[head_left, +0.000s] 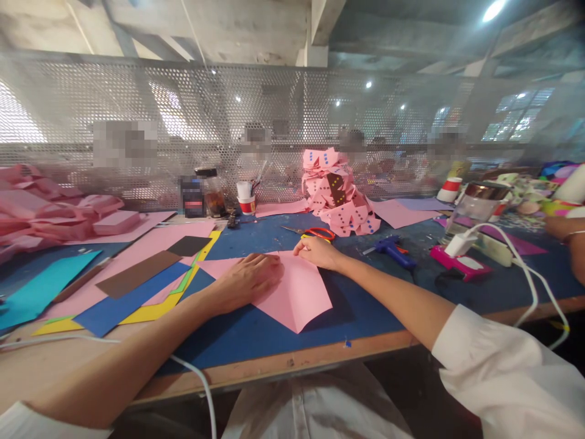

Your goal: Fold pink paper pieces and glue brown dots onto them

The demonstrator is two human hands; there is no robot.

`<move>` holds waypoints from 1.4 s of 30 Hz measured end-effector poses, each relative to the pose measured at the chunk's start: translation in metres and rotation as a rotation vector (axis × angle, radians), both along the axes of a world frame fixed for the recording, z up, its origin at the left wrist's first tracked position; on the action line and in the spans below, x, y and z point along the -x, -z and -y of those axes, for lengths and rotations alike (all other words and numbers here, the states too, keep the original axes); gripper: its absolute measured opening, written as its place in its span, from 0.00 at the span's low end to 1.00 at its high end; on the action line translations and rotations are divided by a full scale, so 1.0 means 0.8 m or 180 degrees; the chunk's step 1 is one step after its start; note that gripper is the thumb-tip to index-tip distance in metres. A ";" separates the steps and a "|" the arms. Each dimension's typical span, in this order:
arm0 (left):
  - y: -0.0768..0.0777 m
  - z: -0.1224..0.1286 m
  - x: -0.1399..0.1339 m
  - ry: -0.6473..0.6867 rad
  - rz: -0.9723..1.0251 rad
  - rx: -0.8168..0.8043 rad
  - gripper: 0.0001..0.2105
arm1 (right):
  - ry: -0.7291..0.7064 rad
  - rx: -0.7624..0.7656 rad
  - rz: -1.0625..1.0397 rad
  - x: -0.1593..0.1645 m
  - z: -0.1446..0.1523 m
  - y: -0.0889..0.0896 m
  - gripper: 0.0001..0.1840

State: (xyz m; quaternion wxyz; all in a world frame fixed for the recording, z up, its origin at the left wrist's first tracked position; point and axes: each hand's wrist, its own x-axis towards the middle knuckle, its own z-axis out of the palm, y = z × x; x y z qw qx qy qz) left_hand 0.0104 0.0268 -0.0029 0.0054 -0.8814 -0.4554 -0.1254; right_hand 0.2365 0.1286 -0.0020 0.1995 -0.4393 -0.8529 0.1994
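Observation:
A sheet of pink paper (301,289) with a crease down its middle lies before me on the blue mat, its near right corner lifted a little. My left hand (258,275) rests flat on the sheet's left part, fingers stretched out. At the far edge, my right hand (316,251) pinches the paper between thumb and curled fingers. Just beyond that hand lies a pair of scissors (322,233) with red and yellow handles. Farther back stands a pile of folded pink paper pieces (336,189) with coloured dots, one piece brown.
Coloured paper strips, including a blue strip (130,299), lie at left beside a pink paper heap (55,207). At right are a blue glue gun (395,251), a pink power strip (461,263), a jar (478,207) and white cables. Another person's arm (576,253) shows far right.

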 end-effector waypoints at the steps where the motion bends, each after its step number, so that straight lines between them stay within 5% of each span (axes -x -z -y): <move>1: 0.000 0.000 0.000 -0.0001 0.0009 -0.0011 0.17 | -0.0005 0.0001 -0.0002 0.000 0.000 0.000 0.12; 25: -0.004 0.004 0.002 0.0448 0.0131 -0.0118 0.17 | -0.0138 0.0043 -0.0647 -0.008 -0.006 0.010 0.11; 33: 0.002 0.002 0.002 0.0176 0.0138 -0.0117 0.18 | -0.0578 -0.0017 -0.0585 -0.010 -0.010 0.010 0.09; 42: 0.001 0.002 0.001 0.0223 0.0021 -0.0111 0.18 | -0.0460 -0.0022 -0.0421 -0.009 -0.012 0.012 0.12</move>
